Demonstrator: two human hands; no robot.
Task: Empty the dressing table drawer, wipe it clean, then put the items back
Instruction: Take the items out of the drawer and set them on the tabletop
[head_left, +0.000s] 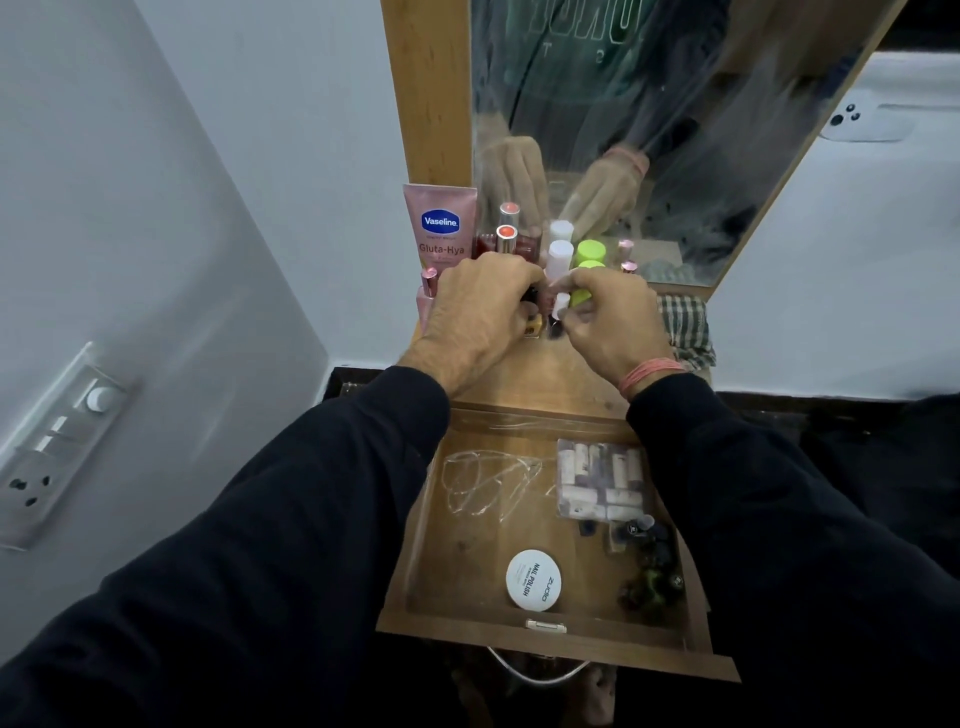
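The wooden drawer (545, 642) stands pulled open below me. Inside lie a thin chain necklace (483, 483), a clear bag of small tubes (600, 480), a white round nail polish remover tub (534, 579) and several dark nail polish bottles (647, 558). Both hands are up on the table top (540, 371) among the cosmetics. My left hand (475, 312) curls round a small dark bottle. My right hand (613, 317) pinches a small item beside the lime-green capped bottle (584, 288); what it holds is mostly hidden.
A pink Vaseline tube (440, 228), lipsticks (506, 239) and a white-capped bottle (560, 257) stand against the mirror (675, 130). A checked cloth (683, 325) lies at the table's right. A switch panel (57, 441) is on the left wall; a phone (865, 122) lies at right.
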